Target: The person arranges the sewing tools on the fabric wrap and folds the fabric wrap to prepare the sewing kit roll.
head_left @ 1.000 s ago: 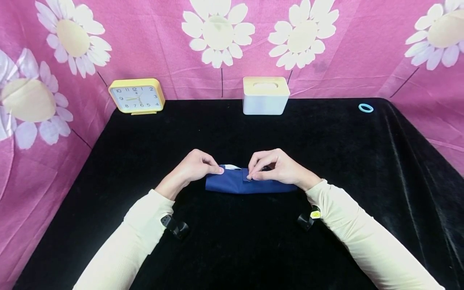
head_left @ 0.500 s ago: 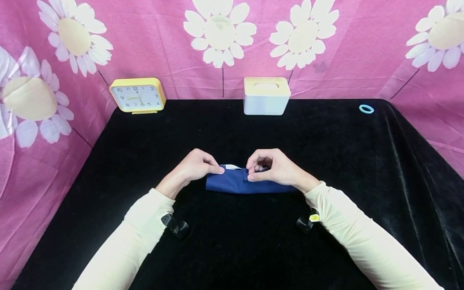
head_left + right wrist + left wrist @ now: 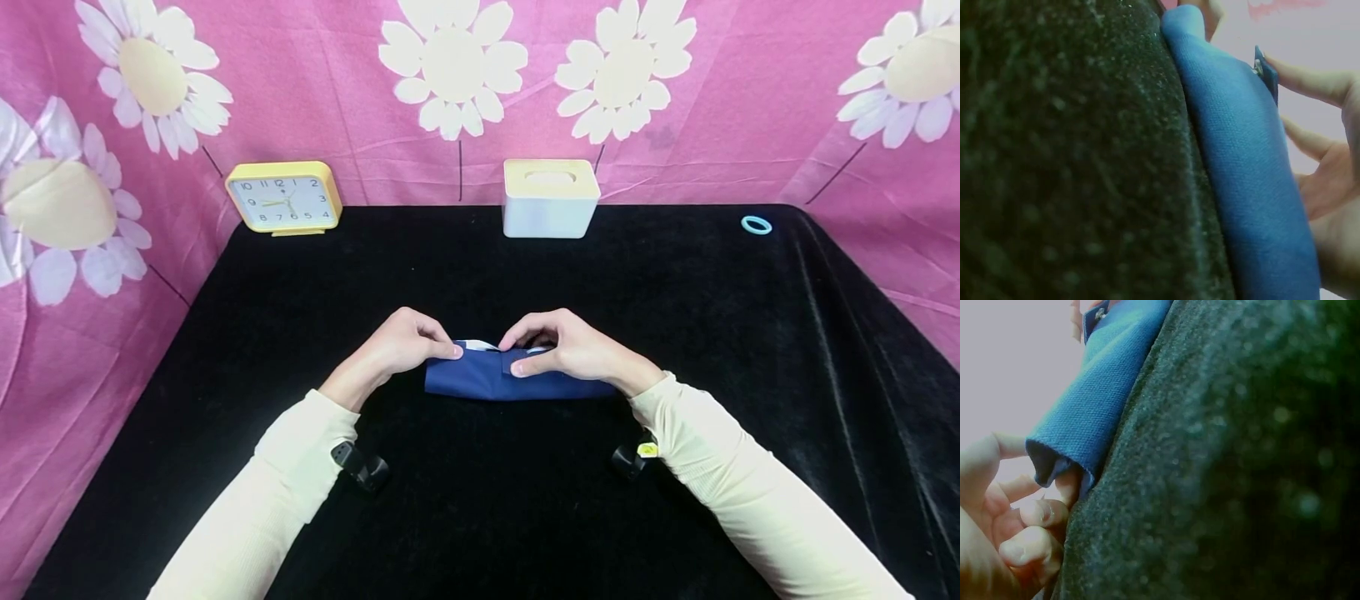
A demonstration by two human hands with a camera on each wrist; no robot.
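A long, folded blue cloth pouch (image 3: 471,379) lies sideways on the black table cover, white showing along its far edge. Near its middle is a small tab (image 3: 1266,75) with a metal snap, standing off the cloth in the right wrist view. My left hand (image 3: 405,342) pinches the pouch's left end, thumb on top; the left wrist view shows fingers at and under the open, layered end (image 3: 1060,459). My right hand (image 3: 573,346) has its thumb on the tab and its index finger at the far edge, gripping the pouch between them. Its other fingers are partly hidden behind the cloth.
A yellow clock (image 3: 285,198) stands at the back left of the black cloth (image 3: 480,500). A white box with a wooden lid (image 3: 550,200) is at the back middle, and a light blue ring (image 3: 756,225) lies back right. A pink flowered curtain (image 3: 322,92) hangs behind.
My right fingers have shifted from closed together over the tab to spread apart, index finger reaching to the far edge. More of the tab shows. My left hand has stayed put.
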